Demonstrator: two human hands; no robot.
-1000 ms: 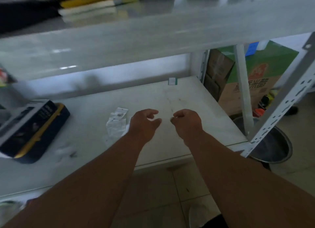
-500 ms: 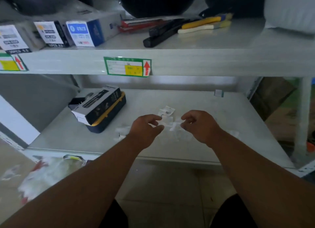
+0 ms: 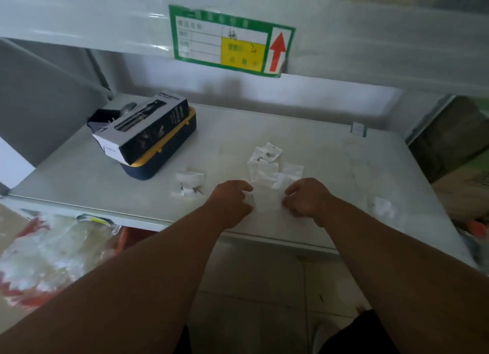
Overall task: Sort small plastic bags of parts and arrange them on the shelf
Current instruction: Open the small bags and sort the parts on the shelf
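Both my hands are over the front of the white shelf (image 3: 344,174). My left hand (image 3: 232,201) and my right hand (image 3: 307,200) each pinch one side of a clear small plastic bag (image 3: 267,205) stretched between them. Just behind them lies a loose pile of small bags (image 3: 267,166) with dark parts inside. A second little group of bags (image 3: 189,183) lies to the left of my left hand. Another bag (image 3: 382,208) lies to the right, near the shelf's front edge.
A black and white box on a navy and yellow case (image 3: 148,136) stands at the back left. The upper shelf beam carries a green label with a red arrow (image 3: 230,40). A red and white plastic sack (image 3: 45,253) lies low on the left. Cardboard boxes (image 3: 455,147) stand at the right.
The camera view has swung left and closer to the shelf. My hands have gone from empty and apart over the bare shelf to pinching a clear bag between them.
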